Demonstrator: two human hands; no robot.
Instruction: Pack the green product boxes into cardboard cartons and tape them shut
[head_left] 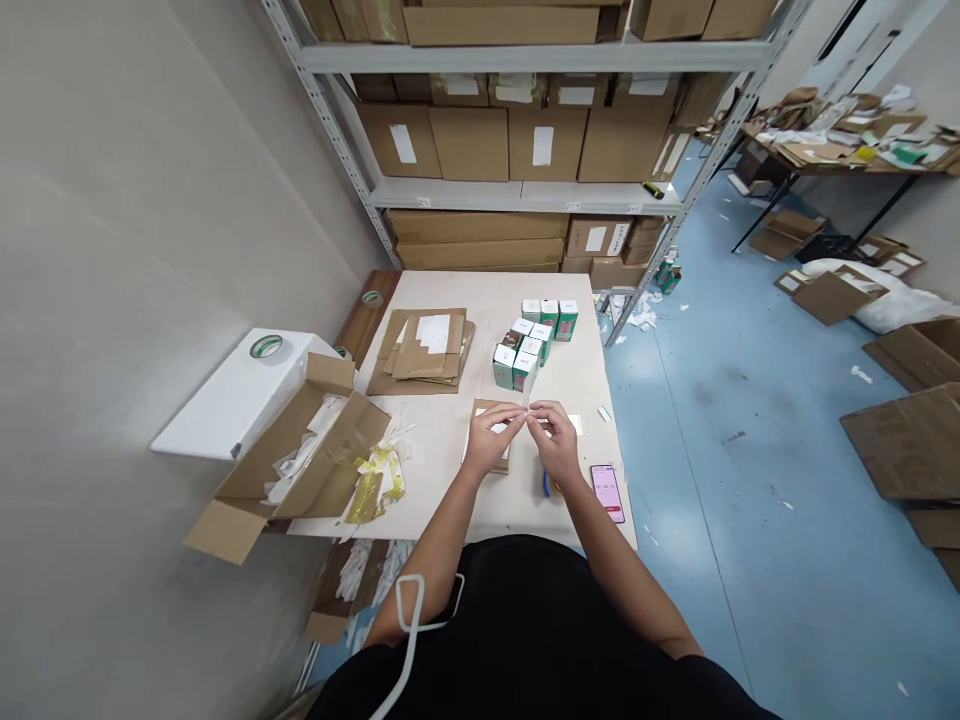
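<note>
My left hand (493, 437) and my right hand (556, 438) meet above the near middle of the table (457, 300). Both pinch a small white strip (526, 411) between their fingertips; what it is stays too small to tell. Under my left hand lies a flat brown carton (484, 408) with a white label. Just beyond my hands stand several small green-and-white boxes (534, 337). A phone with a pink screen (607, 491) lies to the right of my right wrist, and a blue and orange object (547, 486) shows partly below that wrist.
A stack of flattened brown cartons (421, 350) lies at the table's far left. An open cardboard box with scraps (300, 455) hangs off the left edge beside a white stand carrying a tape roll (266, 346). Shelves of cardboard boxes (510, 140) stand behind. Flattened cardboard litters the blue floor (750, 420) at right.
</note>
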